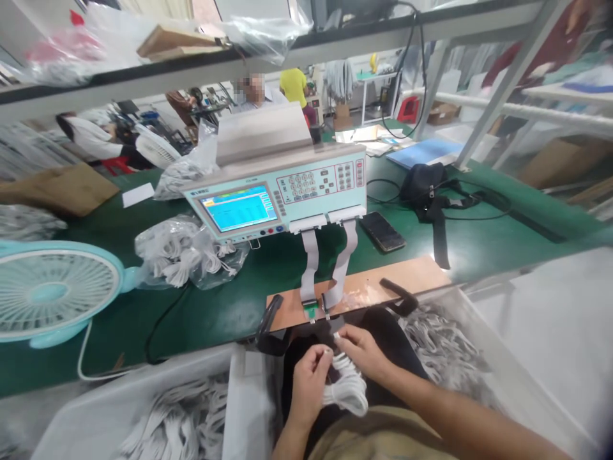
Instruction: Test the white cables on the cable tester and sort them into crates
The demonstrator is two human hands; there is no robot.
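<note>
While both hands are meeting just below the near edge of the green counter [220, 319], a looped bundle of white cable [348, 395] is hanging between them, above the person's lap. The left hand [309, 382] is closing around one side of the bundle, its thumb and index finger pressing together near the tips. The right hand [363, 352] is pinching a small white connector [337, 336] between thumb and fingers, with cable loops lying just beside its palm.

Ahead of the hands, a tan board [393, 281] is resting along the counter edge, and two flat grey ribbon cables [311, 259] are running down to it from a test instrument [316, 185] whose blue screen [239, 209] is glowing. A small green circuit board [311, 311] is sitting at the end of the left ribbon. A phone [383, 231] is lying to the right of the ribbons, with a black bag [424, 188] beyond it. On the left, a clear plastic bag [179, 252] is holding coiled white cables, and a light-blue fan [57, 292] is standing nearby. White bins [248, 390] on either side of the person are containing more cables.
</note>
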